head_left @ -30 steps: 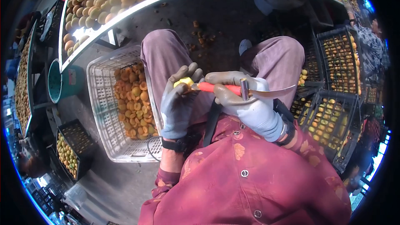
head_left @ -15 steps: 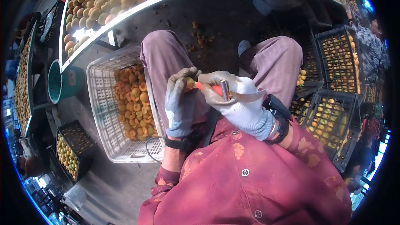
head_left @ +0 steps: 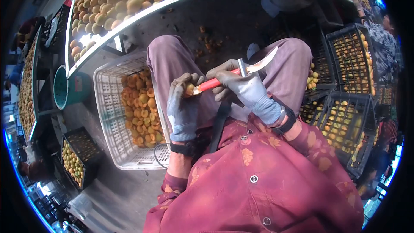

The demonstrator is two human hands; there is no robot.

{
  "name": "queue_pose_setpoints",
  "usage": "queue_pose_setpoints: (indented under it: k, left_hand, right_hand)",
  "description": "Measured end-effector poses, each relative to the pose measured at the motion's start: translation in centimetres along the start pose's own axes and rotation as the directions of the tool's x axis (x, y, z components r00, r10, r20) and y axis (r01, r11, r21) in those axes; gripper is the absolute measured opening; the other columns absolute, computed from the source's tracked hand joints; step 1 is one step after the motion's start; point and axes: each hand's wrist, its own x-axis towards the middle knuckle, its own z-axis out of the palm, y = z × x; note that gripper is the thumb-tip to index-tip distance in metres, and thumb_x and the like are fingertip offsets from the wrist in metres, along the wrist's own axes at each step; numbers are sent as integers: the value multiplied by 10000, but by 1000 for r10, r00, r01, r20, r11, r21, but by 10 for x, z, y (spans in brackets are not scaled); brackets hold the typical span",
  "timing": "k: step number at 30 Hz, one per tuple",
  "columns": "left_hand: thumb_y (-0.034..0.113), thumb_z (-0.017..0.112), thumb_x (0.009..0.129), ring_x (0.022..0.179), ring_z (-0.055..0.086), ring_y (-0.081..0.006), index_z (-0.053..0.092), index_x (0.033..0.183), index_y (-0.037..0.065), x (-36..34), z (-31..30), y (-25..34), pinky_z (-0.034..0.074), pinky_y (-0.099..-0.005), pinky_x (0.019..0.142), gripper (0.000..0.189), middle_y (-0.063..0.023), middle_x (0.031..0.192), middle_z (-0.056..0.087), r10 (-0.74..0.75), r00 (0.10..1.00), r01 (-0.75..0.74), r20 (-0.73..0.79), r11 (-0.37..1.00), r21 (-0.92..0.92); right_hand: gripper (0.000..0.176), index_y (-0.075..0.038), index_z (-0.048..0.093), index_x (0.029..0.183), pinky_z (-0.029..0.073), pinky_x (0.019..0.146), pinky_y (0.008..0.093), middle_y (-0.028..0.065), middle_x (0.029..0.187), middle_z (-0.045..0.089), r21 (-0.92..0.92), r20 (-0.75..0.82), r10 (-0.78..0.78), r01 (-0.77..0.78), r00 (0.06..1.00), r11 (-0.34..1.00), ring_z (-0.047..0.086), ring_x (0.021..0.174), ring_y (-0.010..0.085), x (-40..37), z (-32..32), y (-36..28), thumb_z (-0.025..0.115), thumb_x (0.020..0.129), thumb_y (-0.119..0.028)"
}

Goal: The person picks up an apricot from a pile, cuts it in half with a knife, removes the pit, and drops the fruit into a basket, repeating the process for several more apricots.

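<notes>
My left hand [head_left: 182, 108], in a dirty white work glove, is closed around an apricot [head_left: 189, 89], mostly hidden by the fingers. My right hand [head_left: 248, 89], gloved too, grips a red-handled knife [head_left: 210, 85]. Its curved blade points up and away to the right, above my knee, and a short metal piece crosses the handle by my fingers. The handle's pale tip is right at the apricot. Below my left hand and to its left stands a white plastic basket [head_left: 105, 111] with halved apricots [head_left: 144, 114] inside.
A metal-edged table [head_left: 148, 10] heaped with whole apricots [head_left: 110, 0] spans the far side. Black crates [head_left: 347, 100] of apricots are stacked at right; another crate [head_left: 88, 149] stands at lower left. Near the table leg is a green bucket [head_left: 61, 87]. Fruit scraps lie on the floor.
My right hand has turned the knife: the blade swung from pointing right to up and right, and the red handle shows more. My left hand stays at the apricot.
</notes>
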Motion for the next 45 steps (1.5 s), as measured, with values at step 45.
queue_pose_setpoints:
  k: [45]
  left_hand:
    - [295,456,1015,1115,553,-257,541,1201,17,10,-8,-4,392,-460,1064,344,-141,1149,588,96,994,-97,50,995,9]
  right_hand:
    - [304,42,583,1079,528,562,268,112,746,590,560,-90,164,-86,982,824,572,566,155,8,-1,67,521,953,-227]
